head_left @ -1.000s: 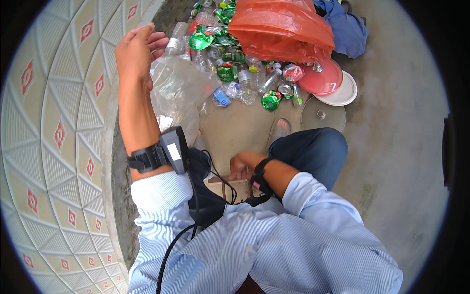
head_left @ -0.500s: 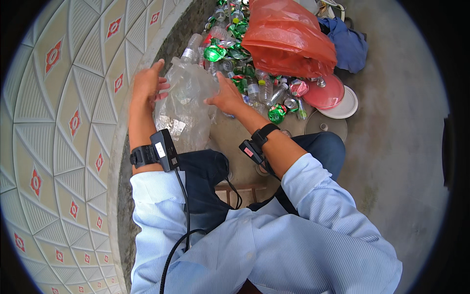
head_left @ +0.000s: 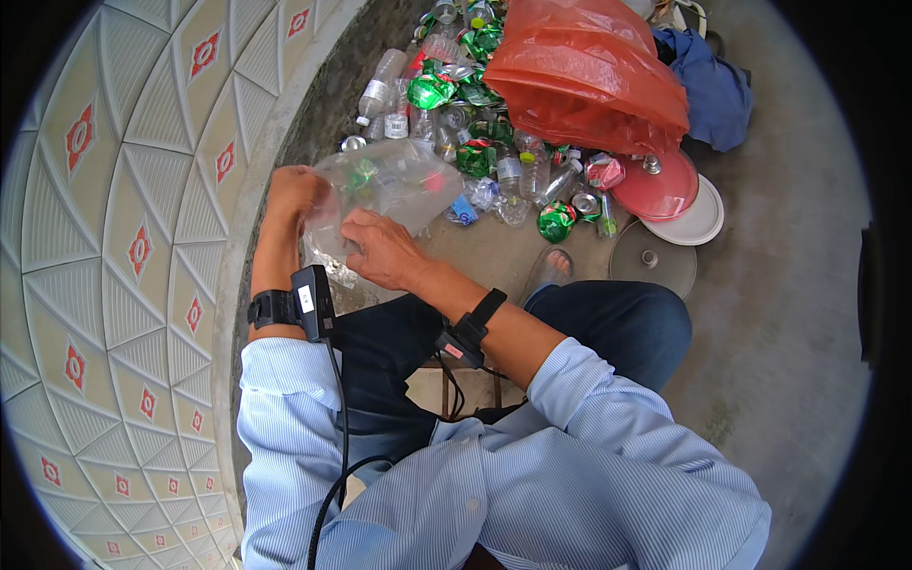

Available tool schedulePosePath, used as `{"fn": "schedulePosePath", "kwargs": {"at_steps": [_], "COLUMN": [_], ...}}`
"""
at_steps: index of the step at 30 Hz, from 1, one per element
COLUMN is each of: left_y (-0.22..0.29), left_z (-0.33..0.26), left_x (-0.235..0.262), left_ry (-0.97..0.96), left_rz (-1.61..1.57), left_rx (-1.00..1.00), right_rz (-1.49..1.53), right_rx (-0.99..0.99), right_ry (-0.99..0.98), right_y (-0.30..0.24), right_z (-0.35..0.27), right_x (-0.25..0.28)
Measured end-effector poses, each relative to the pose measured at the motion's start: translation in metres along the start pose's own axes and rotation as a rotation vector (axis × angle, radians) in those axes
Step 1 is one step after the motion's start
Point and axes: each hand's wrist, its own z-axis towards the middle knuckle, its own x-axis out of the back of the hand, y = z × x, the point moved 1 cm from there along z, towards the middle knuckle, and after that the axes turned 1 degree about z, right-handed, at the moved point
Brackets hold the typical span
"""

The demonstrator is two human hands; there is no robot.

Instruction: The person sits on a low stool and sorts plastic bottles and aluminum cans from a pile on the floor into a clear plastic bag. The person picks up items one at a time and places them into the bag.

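Note:
A clear plastic bag (head_left: 394, 185) with a few bottles and cans inside is held up in front of me. My left hand (head_left: 294, 195) grips its left edge. My right hand (head_left: 380, 249) grips its lower front part. Just beyond the bag lies a heap of crushed green cans and clear plastic bottles (head_left: 456, 114) on the concrete ground. I sit with my knee in dark blue trousers (head_left: 617, 328) to the right.
A big orange plastic bag (head_left: 589, 81) lies at the back of the heap, blue cloth (head_left: 712, 90) beside it. Red (head_left: 655, 185), white (head_left: 698, 223) and grey (head_left: 651, 261) round lids lie at the right. A tiled wall (head_left: 123, 237) curves along the left.
My right hand rose from my lap and took hold of the clear bag. My left hand came down with the bag, which now hangs lower and nearer to me.

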Motion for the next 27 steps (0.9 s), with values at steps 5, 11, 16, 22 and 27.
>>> {"fn": "schedulePosePath", "kwargs": {"at_steps": [5,11,16,22,27], "left_y": [-0.016,0.011,0.048,0.068,0.052], "left_z": [0.003,0.004,-0.036,-0.069,-0.034], "left_x": [0.025,0.043,0.034,0.026,0.054], "left_ry": [0.342,-0.006,0.059,-0.341,0.23], "left_rz": [-0.422,-0.789,-0.063,0.283,0.367], "left_rx": [-0.042,0.054,0.067,0.079,-0.161], "right_rz": [-0.021,0.734,0.976,0.765,0.935], "right_rx": [-0.328,-0.378,-0.651,-0.796,-0.548], "right_ry": [-0.212,-0.067,0.203,0.249,-0.044], "right_y": [-0.001,0.016,0.07,0.114,0.119], "right_z": [-0.006,0.012,0.031,0.056,0.047], "right_x": [0.007,0.019,0.06,0.053,0.04]}}
